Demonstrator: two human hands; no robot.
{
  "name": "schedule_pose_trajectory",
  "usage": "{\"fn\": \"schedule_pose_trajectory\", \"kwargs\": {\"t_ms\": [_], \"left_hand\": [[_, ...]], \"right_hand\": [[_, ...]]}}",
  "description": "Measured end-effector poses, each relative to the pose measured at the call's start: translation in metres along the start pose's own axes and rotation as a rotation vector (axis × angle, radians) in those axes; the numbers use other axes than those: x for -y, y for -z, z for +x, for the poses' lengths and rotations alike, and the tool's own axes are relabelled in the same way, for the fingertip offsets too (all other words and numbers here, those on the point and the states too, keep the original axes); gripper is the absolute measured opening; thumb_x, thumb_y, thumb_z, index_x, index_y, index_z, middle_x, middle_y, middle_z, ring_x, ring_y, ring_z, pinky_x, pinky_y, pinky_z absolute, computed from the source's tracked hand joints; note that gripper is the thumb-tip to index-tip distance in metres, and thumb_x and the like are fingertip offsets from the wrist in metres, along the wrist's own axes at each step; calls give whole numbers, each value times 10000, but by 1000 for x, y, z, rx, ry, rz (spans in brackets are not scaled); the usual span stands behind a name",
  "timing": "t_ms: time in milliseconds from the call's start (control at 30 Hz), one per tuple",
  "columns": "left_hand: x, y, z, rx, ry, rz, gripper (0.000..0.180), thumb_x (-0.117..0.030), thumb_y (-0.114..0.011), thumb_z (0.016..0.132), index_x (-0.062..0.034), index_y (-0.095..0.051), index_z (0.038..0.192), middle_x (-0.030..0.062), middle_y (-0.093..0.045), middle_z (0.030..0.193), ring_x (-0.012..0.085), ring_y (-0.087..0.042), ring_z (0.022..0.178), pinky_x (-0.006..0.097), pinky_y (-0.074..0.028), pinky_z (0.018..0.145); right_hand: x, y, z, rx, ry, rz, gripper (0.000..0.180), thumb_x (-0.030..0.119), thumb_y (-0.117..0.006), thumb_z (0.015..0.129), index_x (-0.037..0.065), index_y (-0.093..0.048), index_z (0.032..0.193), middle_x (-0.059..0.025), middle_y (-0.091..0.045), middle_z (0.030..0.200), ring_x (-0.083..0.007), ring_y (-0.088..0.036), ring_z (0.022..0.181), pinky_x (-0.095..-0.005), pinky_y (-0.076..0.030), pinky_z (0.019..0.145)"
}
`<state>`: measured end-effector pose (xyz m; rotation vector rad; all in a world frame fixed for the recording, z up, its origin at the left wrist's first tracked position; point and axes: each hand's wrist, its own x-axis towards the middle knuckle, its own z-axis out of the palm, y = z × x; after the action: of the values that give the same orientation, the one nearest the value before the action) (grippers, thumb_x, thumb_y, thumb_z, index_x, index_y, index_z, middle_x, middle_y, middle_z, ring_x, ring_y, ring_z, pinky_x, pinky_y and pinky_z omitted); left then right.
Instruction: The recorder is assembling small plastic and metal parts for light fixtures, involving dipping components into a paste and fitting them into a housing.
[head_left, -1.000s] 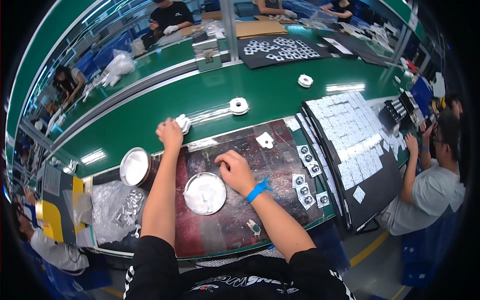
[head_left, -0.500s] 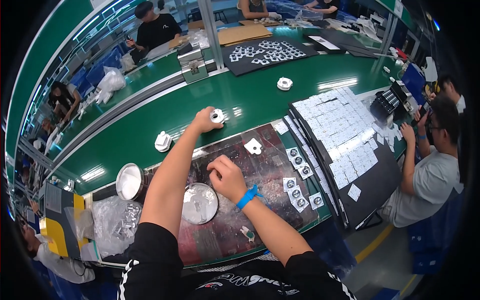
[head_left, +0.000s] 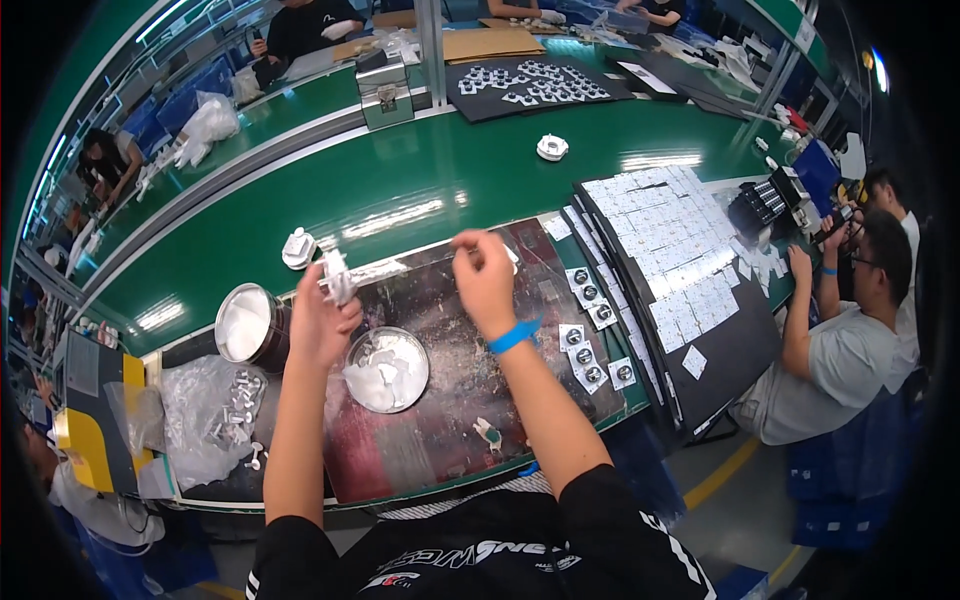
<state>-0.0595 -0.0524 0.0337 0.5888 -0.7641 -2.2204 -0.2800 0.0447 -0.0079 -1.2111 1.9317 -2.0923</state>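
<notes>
My left hand (head_left: pixel 325 322) grips a white plastic housing (head_left: pixel 337 278), raised above the back edge of the dark work mat (head_left: pixel 450 390). My right hand (head_left: pixel 484 282) has its fingers curled together near that same edge; whatever they may hold is hidden. Just beyond its knuckles a bit of a flat white plate (head_left: pixel 513 260) shows, mostly covered by the hand. Below my left hand stands a round metal dish (head_left: pixel 421 385) with white paste in it. An open tin (head_left: pixel 272 345) of white paste is left of that hand. Another white housing (head_left: pixel 298 249) rests on the green bench (head_left: pixel 400 190).
A clear bag (head_left: pixel 195 420) of small white parts lies at left. Small square boards with black round pieces (head_left: pixel 590 375) line the mat's right side. Further right, white panels (head_left: pixel 650 240) cover black boards. Another white housing (head_left: pixel 552 148) sits farther back. A co-worker (head_left: pixel 850 350) sits at right.
My left hand has drawn back toward me and to the left with the white housing. My right hand has moved forward over the flat white plate. The view has shifted slightly.
</notes>
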Motion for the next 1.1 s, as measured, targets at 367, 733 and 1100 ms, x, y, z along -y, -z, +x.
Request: {"fn": "schedule_pose_trajectory", "kwargs": {"t_ms": [367, 733, 1100], "left_hand": [[11, 60, -36, -7, -48, -290, 436, -168, -498, 961, -15, -476, 1368, 121, -639, 1033, 259, -599, 851, 312, -502, 694], [14, 47, -51, 79, -168, -144, 319, -183, -588, 942, 10, -530, 1189, 216, -646, 1136, 340, -668, 1005, 420, -576, 817], [12, 64, -47, 46, -182, -187, 304, -312, -354, 988, -102, -380, 1206, 276, -638, 1104, 331, -685, 831, 341, -522, 572]], "right_hand": [[-114, -1, 168, -231, -364, -609, 443, 264, -682, 744, 73, -624, 1139, -272, -637, 1081, -421, -613, 1036, -478, -480, 937], [-202, 66, 269, 222, -270, -1331, 452, 441, -685, 746, 320, -670, 1182, -204, -604, 1233, -381, -585, 1127, -457, -445, 992], [-72, -10, 163, 775, 352, -830, 358, 174, -818, 677, 60, -681, 987, -198, -674, 924, -344, -644, 895, -412, -509, 811]]}}
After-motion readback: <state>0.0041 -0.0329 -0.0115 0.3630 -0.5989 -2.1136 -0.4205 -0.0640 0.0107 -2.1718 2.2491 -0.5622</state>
